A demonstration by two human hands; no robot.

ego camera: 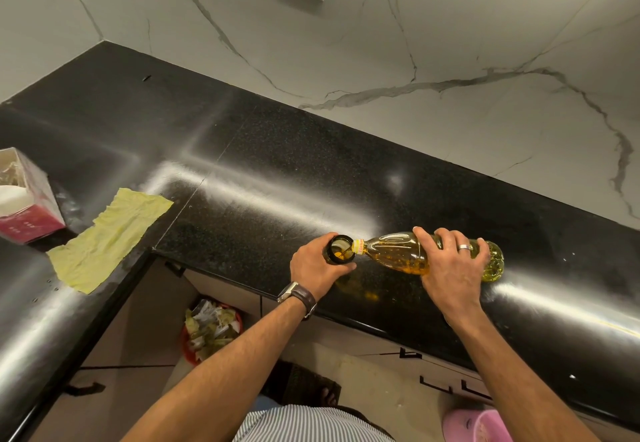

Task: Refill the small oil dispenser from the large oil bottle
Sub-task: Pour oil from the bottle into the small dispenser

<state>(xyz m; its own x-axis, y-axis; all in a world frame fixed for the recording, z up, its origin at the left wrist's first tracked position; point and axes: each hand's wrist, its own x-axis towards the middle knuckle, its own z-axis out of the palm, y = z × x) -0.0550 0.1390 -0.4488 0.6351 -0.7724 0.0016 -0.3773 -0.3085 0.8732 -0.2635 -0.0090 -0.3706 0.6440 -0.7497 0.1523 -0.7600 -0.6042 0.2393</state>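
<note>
A tissue box [24, 195] and yellow-green cloth [107, 240] are lying on the left wing of the black counter [311, 164]; bare surface is stretching rightward. Near the front edge, the left hand [315, 268] is gripping the upright dispenser [339, 249], mouth upward. The right hand [453, 265] is gripping the large bottle [401, 254], long axis lying roughly horizontal, neck pointing left into the dispenser.

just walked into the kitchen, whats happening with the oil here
A person is pouring oil at the black counter. The right hand grips the large oil bottle, tipped on its side with its neck at the open mouth of the small dark dispenser. The left hand holds the dispenser steady. A green cloth lies off to the left.
</note>
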